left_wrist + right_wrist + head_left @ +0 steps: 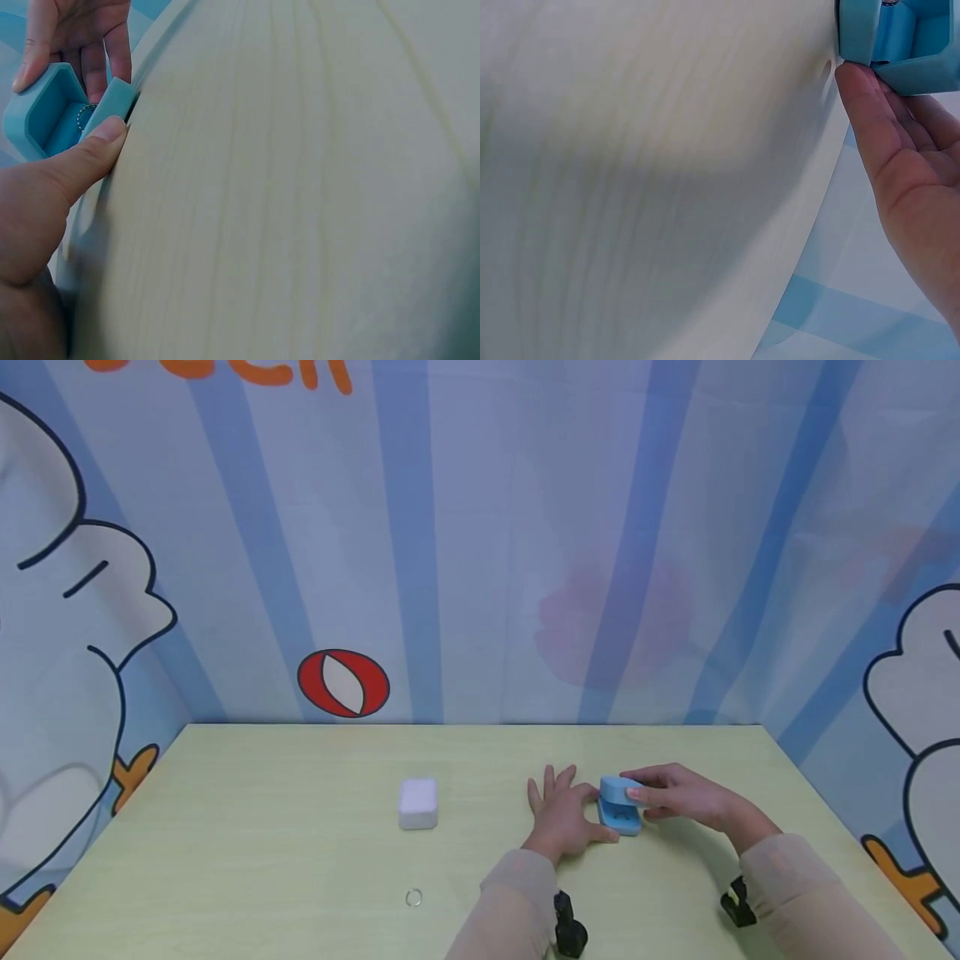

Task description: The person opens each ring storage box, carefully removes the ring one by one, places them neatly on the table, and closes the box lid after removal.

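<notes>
A light blue ring box (619,821) stands on the right part of the table with its lid partly raised. My left hand (562,822) holds its base between thumb and index finger, while the other fingers spread out. On the lid are the thumb and fingers of my right hand (690,797), which pinch it from the right. In the left wrist view, a thin beaded ring (79,120) shows inside the box. The right wrist view catches only part of the box (859,30), with the right hand's fingers against its side.
To the left stands a small white rounded box (417,806). A thin silvery ring (407,898) lies nearer the front on the pale wooden table (262,827). A printed blue curtain (480,568) rises behind the table's back edge.
</notes>
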The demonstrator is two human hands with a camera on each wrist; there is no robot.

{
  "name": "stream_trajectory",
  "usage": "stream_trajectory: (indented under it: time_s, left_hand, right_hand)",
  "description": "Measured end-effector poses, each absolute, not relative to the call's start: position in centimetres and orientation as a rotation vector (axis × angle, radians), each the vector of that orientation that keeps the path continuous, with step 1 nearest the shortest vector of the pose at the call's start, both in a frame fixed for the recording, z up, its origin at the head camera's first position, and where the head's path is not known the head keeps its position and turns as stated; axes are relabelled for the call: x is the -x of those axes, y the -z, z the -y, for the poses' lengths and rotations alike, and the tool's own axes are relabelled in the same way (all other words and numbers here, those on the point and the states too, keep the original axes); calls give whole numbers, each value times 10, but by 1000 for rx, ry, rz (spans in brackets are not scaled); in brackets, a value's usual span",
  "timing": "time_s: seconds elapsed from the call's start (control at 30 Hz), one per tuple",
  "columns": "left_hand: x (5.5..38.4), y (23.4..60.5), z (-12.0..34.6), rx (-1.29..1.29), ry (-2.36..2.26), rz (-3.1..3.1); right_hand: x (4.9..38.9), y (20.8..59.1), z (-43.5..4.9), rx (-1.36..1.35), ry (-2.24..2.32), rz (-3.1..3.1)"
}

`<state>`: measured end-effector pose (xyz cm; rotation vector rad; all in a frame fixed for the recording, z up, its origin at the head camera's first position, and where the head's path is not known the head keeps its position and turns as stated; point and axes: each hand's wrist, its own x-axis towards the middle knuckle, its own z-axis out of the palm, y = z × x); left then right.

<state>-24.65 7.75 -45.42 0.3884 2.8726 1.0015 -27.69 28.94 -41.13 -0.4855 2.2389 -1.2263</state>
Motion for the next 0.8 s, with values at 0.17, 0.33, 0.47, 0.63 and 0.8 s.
stream_trajectory:
  time_s: [0.17,0.33,0.47,0.63,0.8]
  left_hand:
    - [247,454,-78,-387,-1001,-2870]
    - [248,455,-78,-391,-992,-2878]
    - [248,455,-78,-392,-989,-2881]
    - [248,456,-78,-390,-988,-2880]
    - [247,456,-78,-389,-1002,-2875]
  right_hand:
    - [278,412,-289,479,1230,-2236]
    - [278,411,-290,482,1232,-2238]
    - [278,411,-290,484,1232,-2241]
    - [278,412,-290,484,1232,-2241]
    - [279,412,-290,482,1235,-2239]
